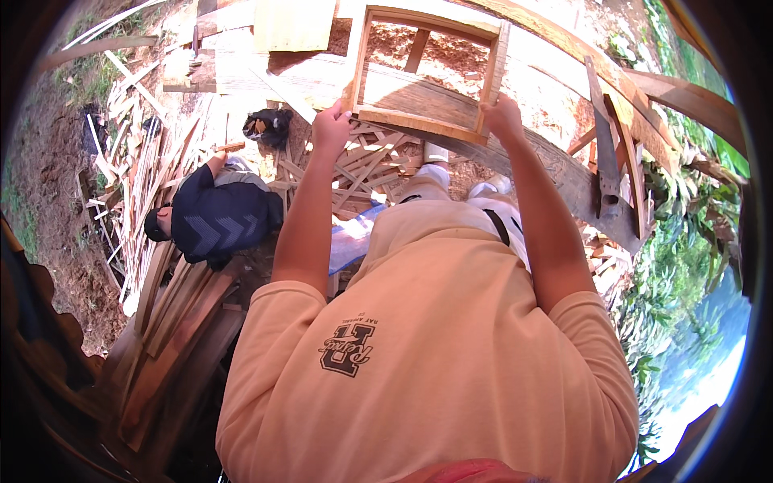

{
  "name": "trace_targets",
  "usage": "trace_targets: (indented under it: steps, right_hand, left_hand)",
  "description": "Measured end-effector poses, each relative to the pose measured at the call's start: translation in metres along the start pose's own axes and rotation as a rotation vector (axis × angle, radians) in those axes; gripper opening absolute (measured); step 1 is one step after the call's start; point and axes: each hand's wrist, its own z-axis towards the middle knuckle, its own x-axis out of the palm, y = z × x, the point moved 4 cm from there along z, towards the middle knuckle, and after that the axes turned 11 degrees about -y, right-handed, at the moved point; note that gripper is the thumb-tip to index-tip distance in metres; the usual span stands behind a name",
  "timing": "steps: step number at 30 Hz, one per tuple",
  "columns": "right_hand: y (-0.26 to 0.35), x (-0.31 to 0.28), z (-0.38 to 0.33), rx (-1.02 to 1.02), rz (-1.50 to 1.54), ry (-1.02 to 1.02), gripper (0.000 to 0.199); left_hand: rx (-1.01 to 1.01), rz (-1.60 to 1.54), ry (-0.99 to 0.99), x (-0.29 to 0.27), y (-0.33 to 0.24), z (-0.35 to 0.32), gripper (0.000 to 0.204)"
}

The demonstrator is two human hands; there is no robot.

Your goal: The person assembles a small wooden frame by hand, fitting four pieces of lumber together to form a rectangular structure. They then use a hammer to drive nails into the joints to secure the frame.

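A rectangular wooden frame (pixel 423 123) is held up in front of me, its near rail toward my body. My left hand (pixel 332 130) is closed round its near left corner, and my right hand (pixel 504 121) grips the right side close to the near right corner. Through the opening show a weathered plank and sunlit ground. Beneath and beyond the frame runs a long wooden plank bench (pixel 555 169). A long, dark, tapered blade like a handsaw (pixel 604 129) lies at the bench's right end.
To the left, a person in a dark shirt (pixel 221 217) bends over, one hand at a wooden piece. Scrap strips (pixel 362 165) litter the ground near a black bag (pixel 268 127). Long boards (pixel 185 322) are stacked lower left; a pale board (pixel 294 24) lies at the far side.
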Motion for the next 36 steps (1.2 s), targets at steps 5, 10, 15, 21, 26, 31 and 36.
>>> trace_targets:
  steps: [5, 10, 15, 21, 26, 31, 36]
  right_hand:
    - [0.007, -0.001, -0.004, -0.012, -0.026, -0.016, 0.045]
    - [0.008, -0.003, -0.004, -0.031, -0.051, -0.035, 0.044]
    - [0.010, -0.002, -0.008, -0.009, -0.047, -0.070, 0.044]
    - [0.003, 0.002, -0.018, -0.039, -0.058, -0.056, 0.044]
    - [0.004, 0.002, -0.022, -0.057, -0.063, -0.061, 0.045]
    - [0.007, -0.001, -0.023, -0.032, -0.072, -0.044, 0.045]
    - [-0.006, 0.005, -0.013, 0.017, -0.028, 0.030, 0.042]
  left_hand:
    - [-0.022, -0.035, -0.003, 0.000, 0.002, 0.001, 0.051]
    - [0.011, 0.028, 0.005, -0.002, -0.004, -0.002, 0.050]
    - [-0.011, 0.009, -0.007, -0.002, -0.012, -0.005, 0.049]
    - [0.006, 0.055, -0.037, -0.002, -0.007, -0.003, 0.047]
    - [0.007, 0.084, -0.030, -0.003, -0.011, -0.003, 0.048]
    - [-0.016, 0.063, -0.037, -0.003, -0.012, -0.005, 0.048]
    - [-0.015, 0.048, -0.025, -0.003, -0.013, -0.004, 0.048]
